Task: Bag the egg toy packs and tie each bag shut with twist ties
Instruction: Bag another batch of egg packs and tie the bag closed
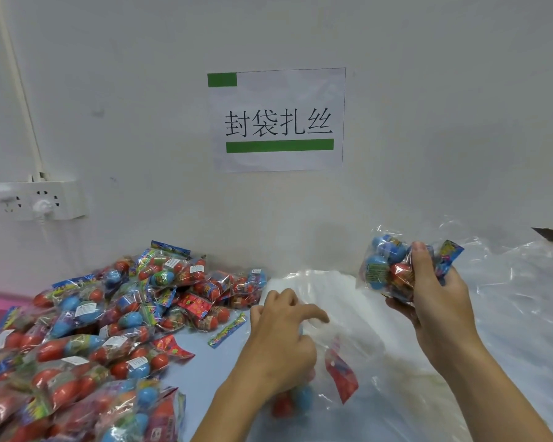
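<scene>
egg toy packs (87, 323) lie heaped on the left part of the tabletop (198, 355), reaching back to the wall (428, 106); each is a clear wrapper holding red and blue eggs with a printed header card. one loose header card (227, 330) lies flat on the tabletop just right of the heap. the right hand (434, 291) is raised above the right part of the tabletop, fingers and thumb curled round a held pack (393, 269) of blue and red eggs. the left hand (284, 339) is lower, near the middle, fingers bent and pinching the film of a clear bag (348, 314) that lies spread over the tabletop in front of the person. a bagged pack (339, 374) with a red header shows through the film just right of the left hand; more eggs below that hand are blurred. more clear plastic sheeting (517, 282) is crumpled at the far right. on the wall hang a paper sign (276, 119) with green bars and black characters, and a white power strip (42, 199) at left, with a plug in it.
</scene>
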Demonstrator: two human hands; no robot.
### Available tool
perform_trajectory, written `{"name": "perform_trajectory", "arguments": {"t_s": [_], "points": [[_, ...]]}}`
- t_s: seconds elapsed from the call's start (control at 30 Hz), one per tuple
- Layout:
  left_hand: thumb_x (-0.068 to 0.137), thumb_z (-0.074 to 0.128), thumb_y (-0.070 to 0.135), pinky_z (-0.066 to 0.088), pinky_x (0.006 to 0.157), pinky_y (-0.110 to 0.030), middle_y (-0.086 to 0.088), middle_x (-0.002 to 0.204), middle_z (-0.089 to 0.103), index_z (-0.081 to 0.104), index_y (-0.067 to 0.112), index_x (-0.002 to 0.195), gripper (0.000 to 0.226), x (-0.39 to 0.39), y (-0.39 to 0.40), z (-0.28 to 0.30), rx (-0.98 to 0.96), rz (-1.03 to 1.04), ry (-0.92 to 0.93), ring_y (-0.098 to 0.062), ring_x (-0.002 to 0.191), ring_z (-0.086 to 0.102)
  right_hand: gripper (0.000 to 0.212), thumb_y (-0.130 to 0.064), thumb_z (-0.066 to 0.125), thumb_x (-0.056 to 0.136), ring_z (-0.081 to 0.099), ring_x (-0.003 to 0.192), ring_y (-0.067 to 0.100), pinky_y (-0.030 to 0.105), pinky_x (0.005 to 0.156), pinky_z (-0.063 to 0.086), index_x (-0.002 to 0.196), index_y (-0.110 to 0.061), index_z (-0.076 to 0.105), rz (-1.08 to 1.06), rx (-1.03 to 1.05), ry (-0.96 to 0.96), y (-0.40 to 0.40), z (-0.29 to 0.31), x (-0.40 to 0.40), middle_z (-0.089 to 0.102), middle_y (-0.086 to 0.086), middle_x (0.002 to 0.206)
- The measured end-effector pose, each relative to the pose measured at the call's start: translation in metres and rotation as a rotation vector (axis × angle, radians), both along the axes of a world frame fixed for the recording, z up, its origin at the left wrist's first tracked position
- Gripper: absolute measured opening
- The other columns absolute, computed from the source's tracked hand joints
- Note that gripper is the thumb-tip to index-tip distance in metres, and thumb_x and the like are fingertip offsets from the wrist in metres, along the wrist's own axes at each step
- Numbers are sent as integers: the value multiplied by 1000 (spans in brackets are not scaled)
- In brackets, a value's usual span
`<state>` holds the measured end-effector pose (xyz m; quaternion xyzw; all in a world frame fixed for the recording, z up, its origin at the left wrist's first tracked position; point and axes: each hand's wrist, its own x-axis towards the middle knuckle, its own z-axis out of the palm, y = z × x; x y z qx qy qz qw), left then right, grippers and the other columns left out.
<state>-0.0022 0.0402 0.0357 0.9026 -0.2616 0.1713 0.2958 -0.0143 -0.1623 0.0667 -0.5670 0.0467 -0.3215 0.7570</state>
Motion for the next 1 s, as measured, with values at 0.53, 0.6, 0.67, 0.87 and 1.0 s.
{"name": "perform_trajectory", "arguments": {"t_s": [0.53, 0.6, 0.67, 0.87, 1.0], "points": [[85, 74, 21, 33, 85, -6, 18, 94, 58, 66, 23, 75, 13, -1, 0, 16, -375, 120, -184, 2, 98, 51, 51, -62, 63, 78, 60, 69, 13, 26, 59, 44, 101, -18, 77, 547, -196, 110, 17, 10, -20, 72, 8, 88], [85, 68, 6, 35, 87, -4, 16, 105, 59, 66, 25, 101, 25, -1, 3, 16, -315, 102, -127, 0, 99, 51, 49, -61, 66, 79, 56, 60, 11, 22, 50, 41, 95, -15, 74, 436, -302, 187, 18, 6, -18, 65, 2, 74], [86, 57, -1, 29, 91, 3, 15, 119, 55, 61, 22, 125, 46, -1, 5, 15, -278, 89, -52, 0, 108, 48, 36, -56, 66, 86, 55, 56, 8, 22, 48, 41, 85, -19, 68, 280, -419, 268, 17, 1, -14, 62, -5, 65], [85, 55, 5, 26, 103, -10, 13, 118, 38, 58, 32, 129, 52, -6, 0, 16, -229, 40, -65, -4, 118, 31, 28, -47, 68, 90, 58, 51, -1, 12, 43, 40, 79, -20, 67, 88, -524, 231, 14, -5, -9, 64, -11, 58], [85, 52, 2, 32, 96, -13, 12, 103, 38, 58, 32, 131, 56, -11, -2, 20, -190, -9, -121, -1, 104, 36, 27, -42, 71, 89, 65, 55, 4, 13, 47, 47, 79, -17, 69, 268, -628, 185, 21, -1, -16, 71, 2, 66]]}}
